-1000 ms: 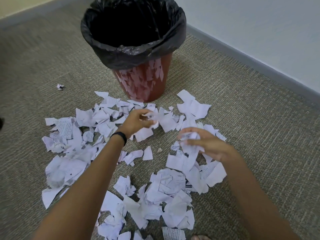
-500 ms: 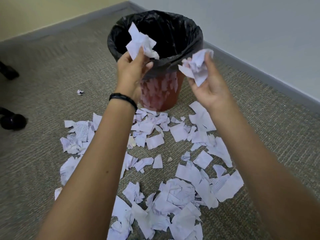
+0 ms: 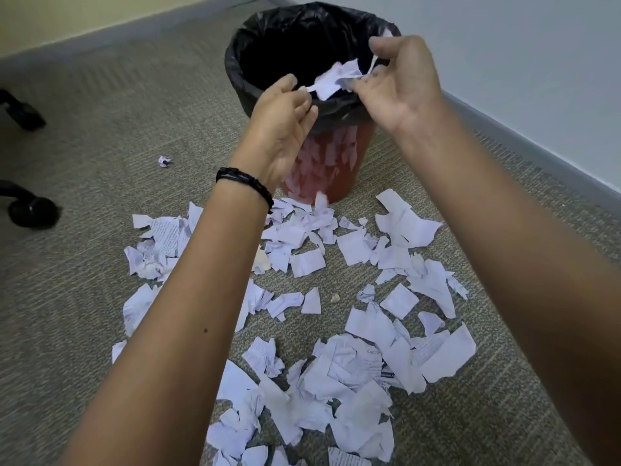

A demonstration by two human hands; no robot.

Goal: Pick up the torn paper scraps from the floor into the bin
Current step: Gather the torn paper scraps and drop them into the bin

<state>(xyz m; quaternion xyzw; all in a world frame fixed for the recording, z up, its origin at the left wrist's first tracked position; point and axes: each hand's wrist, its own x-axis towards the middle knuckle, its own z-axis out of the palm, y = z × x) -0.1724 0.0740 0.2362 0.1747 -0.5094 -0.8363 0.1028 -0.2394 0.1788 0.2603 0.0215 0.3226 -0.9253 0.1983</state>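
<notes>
Mid-drop: my left hand (image 3: 285, 126) hung slack, empty; right hand (image 3: 400, 85) w/ fingers loosening round scraps (image 3: 336, 77) over the bin (image 3: 322, 109). Next, prob. back down for the floor pile (image 3: 353, 364) (plenty left).

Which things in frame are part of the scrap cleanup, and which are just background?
Job:
- bin with black liner
- paper scraps on the carpet
- scraps at the bin mouth
- left hand
- right hand

Background:
- black chair casters
- wristband
- wall
</notes>
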